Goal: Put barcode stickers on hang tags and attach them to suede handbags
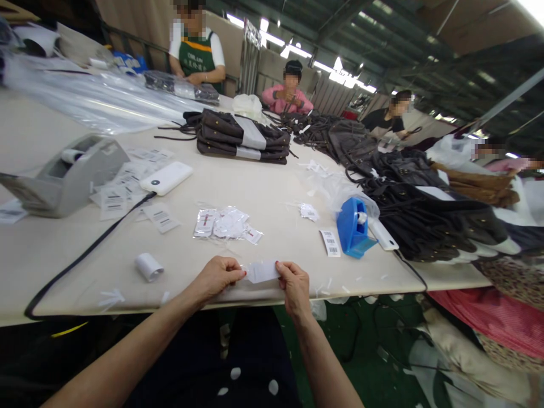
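Left forearm (140, 345): bare, nearest item, reaching toward the near edge of the surface (266, 190).
Paper roll (147, 266): one, white, lying on its side, left of the left hand (219, 276).
Left hand: thumb and forefinger pinched together at the left end of the slip (264, 272); remaining fingers curled.
Tags (229, 222): one loose heap, white, some bearing dark print, just beyond the left hand.
Slip: one, white, directly between the hands. Long axis crosswise, fingertips to fingertips, right end slightly farther out. Broad white part nearer the right hand (294, 282); thin, clear-looking end at the left hand. Whether it touches the surface: cannot tell.
Right hand: thumb and forefinger pinching the slip's right end; palm holding nothing visible.
Barcode strip (330, 242): one, flat, beyond and right of the right hand.
Tape dispenser (351, 229): one, blue, beside the strip, farther right of the same hand.
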The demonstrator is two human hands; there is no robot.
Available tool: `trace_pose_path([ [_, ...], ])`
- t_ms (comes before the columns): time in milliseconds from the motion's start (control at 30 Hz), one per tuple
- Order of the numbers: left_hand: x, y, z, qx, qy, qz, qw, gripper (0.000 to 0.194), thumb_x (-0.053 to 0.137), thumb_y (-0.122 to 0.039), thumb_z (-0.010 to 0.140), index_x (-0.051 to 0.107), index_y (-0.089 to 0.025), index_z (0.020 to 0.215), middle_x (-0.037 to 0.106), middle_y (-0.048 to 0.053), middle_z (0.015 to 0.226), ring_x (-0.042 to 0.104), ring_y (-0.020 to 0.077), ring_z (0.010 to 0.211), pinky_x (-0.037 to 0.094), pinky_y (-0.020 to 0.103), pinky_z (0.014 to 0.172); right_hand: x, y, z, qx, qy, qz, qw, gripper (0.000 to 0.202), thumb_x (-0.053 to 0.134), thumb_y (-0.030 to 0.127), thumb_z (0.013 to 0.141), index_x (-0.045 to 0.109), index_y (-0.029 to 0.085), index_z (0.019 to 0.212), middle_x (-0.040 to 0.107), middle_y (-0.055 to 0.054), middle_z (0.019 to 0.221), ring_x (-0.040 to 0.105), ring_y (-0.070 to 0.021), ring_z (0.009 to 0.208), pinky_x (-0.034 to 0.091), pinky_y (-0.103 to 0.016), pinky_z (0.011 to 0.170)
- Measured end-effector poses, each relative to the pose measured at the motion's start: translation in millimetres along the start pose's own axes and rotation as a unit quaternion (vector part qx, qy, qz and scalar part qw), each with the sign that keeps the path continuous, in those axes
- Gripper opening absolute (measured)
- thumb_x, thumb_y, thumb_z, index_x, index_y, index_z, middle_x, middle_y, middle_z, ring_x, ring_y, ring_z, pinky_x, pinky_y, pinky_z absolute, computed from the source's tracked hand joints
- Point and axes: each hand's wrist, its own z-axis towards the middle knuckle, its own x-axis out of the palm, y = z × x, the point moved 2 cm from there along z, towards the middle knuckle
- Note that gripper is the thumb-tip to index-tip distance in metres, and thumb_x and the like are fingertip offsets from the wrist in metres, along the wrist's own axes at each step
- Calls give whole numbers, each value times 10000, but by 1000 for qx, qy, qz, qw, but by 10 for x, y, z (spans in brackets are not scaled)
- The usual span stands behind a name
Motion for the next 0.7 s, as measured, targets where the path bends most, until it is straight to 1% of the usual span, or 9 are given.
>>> trace_pose_path([
  [100, -114, 2, 50, 54, -59, 145, 986, 222, 597, -362, 620, 583, -161, 527, 516, 1, 532, 479, 142, 531, 299, 231, 501, -35, -37, 14, -49, 4, -78, 996, 285, 618, 425, 669, 622, 143, 631, 469, 43, 510, 357, -81, 487, 275, -214, 460],
  [233, -165, -29, 40, 52, -102, 331, 937, 205, 514, -346, 691, 606, -178, 617, 588, 61, 781, 550, 214, 706, 334, 272, 583, -62, -40, 22, -100, -5, -190, 977, 277, 556, 410, 725, 605, 156, 624, 516, 26, 551, 430, -109, 545, 332, -226, 531],
  [333, -118, -100, -39, 63, -125, 443, 886, 205, 499, -318, 723, 612, -148, 717, 582, 118, 850, 555, 265, 778, 367, 334, 652, -61, -40, 35, -114, -16, -268, 957, 271, 526, 401, 743, 602, 164, 634, 553, 7, 581, 469, -128, 571, 349, -239, 566],
  [400, -75, -149, -95, 136, -188, 502, 833, 221, 524, -270, 732, 614, -117, 864, 576, 161, 944, 530, 312, 902, 359, 426, 773, -44, -48, 35, -123, -22, -312, 942, 273, 507, 396, 753, 604, 167, 642, 571, -3, 595, 490, -138, 582, 358, -246, 585],
  [467, -9, -149, -123, 266, -213, 534, 773, 260, 505, -176, 764, 581, -133, 1009, 566, 157, 1052, 477, 312, 1028, 282, 499, 899, -19, -59, 25, -134, -24, -349, 927, 274, 485, 384, 768, 605, 168, 651, 584, -10, 603, 504, -142, 587, 364, -249, 595],
  [533, 74, -70, -107, 396, -145, 538, 730, 262, 447, -97, 801, 573, -171, 1019, 588, 107, 1043, 473, 254, 1040, 258, 471, 954, -5, -63, 22, -145, -17, -379, 914, 273, 467, 371, 783, 605, 170, 660, 586, -10, 596, 509, -141, 578, 367, -246, 589],
  [567, 109, -9, -86, 437, -99, 535, 717, 254, 425, -82, 815, 578, -175, 996, 602, 89, 1005, 485, 227, 1012, 286, 434, 951, -14, -55, 32, -151, -12, -391, 908, 276, 460, 369, 791, 606, 173, 662, 586, -10, 593, 510, -140, 575, 370, -244, 586],
  [633, 150, 112, -31, 467, -39, 522, 712, 237, 411, -77, 825, 580, -162, 968, 612, 79, 964, 501, 200, 962, 351, 364, 904, -94, -4, 96, -173, -19, -413, 894, 283, 456, 379, 804, 612, 177, 681, 597, -15, 626, 515, -137, 579, 381, -244, 598],
  [700, 162, 196, 11, 462, -30, 509, 726, 276, 396, -49, 812, 573, -148, 999, 605, 89, 1014, 497, 196, 979, 378, 336, 877, -273, 101, 225, -209, -80, -437, 871, 284, 450, 391, 815, 624, 173, 762, 617, -40, 731, 531, -145, 632, 397, -259, 653],
])
